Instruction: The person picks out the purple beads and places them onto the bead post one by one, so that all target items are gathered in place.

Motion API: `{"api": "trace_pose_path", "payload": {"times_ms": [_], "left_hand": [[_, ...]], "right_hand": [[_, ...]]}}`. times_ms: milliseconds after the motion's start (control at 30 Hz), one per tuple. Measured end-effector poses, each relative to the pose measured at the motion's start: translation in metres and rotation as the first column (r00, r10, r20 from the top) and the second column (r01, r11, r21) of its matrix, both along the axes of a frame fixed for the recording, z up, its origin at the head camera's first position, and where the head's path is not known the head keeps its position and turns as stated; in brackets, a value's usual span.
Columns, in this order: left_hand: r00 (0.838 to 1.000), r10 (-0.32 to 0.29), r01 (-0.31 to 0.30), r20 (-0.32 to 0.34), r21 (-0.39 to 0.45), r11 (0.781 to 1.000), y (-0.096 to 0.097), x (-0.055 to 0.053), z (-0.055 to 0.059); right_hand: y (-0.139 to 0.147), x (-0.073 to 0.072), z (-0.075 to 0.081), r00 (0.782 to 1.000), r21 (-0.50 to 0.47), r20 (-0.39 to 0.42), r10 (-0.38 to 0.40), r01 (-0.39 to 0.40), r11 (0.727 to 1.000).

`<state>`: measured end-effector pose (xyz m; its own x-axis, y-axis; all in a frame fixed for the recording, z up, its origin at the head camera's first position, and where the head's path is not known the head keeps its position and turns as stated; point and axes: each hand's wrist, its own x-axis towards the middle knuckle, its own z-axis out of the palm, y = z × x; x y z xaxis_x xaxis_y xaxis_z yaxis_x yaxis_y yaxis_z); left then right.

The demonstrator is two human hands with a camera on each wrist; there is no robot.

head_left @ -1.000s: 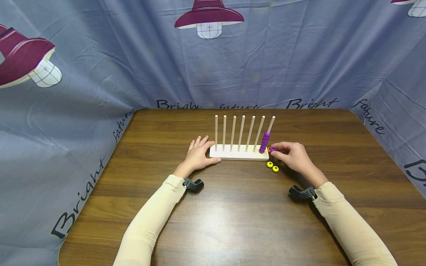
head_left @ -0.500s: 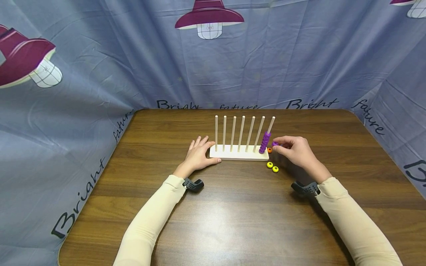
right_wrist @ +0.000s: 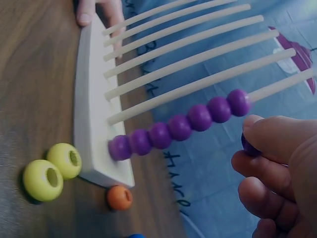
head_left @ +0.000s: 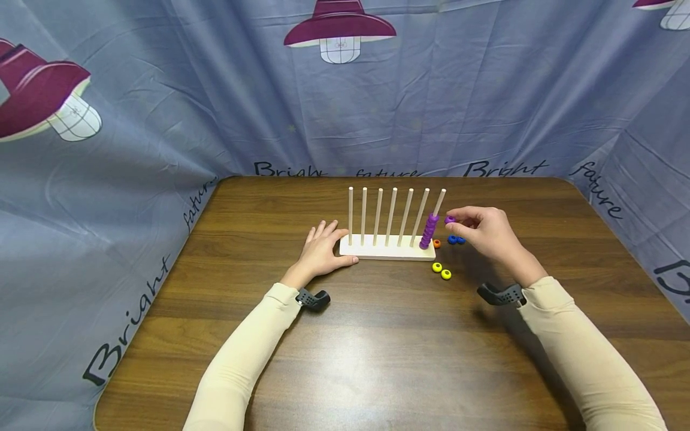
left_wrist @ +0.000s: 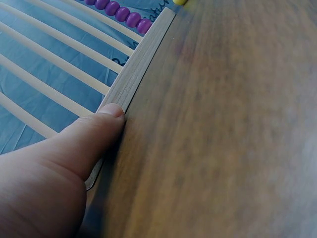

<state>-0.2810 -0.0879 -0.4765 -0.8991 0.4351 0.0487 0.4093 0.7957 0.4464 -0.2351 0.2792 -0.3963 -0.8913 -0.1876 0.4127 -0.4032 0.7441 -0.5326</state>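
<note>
A pale wooden peg stand stands on the table with several upright pegs in a row. Purple beads are stacked on its rightmost peg, whose upper part is bare. My left hand holds the stand's left end, thumb on the front edge and index finger behind. In the left wrist view the thumb presses along the base. My right hand pinches a purple bead between thumb and forefinger, just right of the stack and level with its top. In the right wrist view the thumb covers most of that bead.
Two yellow beads lie in front of the stand's right end. An orange bead lies right beside that end, with blue beads under the right hand. A blue curtain hangs behind the wooden table.
My right hand has lifted the purple bead off the table, up and slightly right, uncovering the orange and blue beads. The left hand and the stand have stayed in place.
</note>
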Motion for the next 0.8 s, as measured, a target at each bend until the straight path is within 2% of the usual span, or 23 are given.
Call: {"api": "trace_pose_path", "payload": {"times_ms": [400,800], "left_hand": [[1.000,-0.005,0.005,-0.004,-0.006,1.000,-0.001,0.000,-0.002],[1.000,-0.001,0.001,-0.006,-0.007,1.000,0.000,0.000,-0.002]], "right_hand": [[0.000,-0.002,0.032,0.999,0.003,-0.028,0.023,-0.023,1.000],[-0.007,-0.003,0.062,0.999,0.006,-0.034,-0.011,0.011,1.000]]}}
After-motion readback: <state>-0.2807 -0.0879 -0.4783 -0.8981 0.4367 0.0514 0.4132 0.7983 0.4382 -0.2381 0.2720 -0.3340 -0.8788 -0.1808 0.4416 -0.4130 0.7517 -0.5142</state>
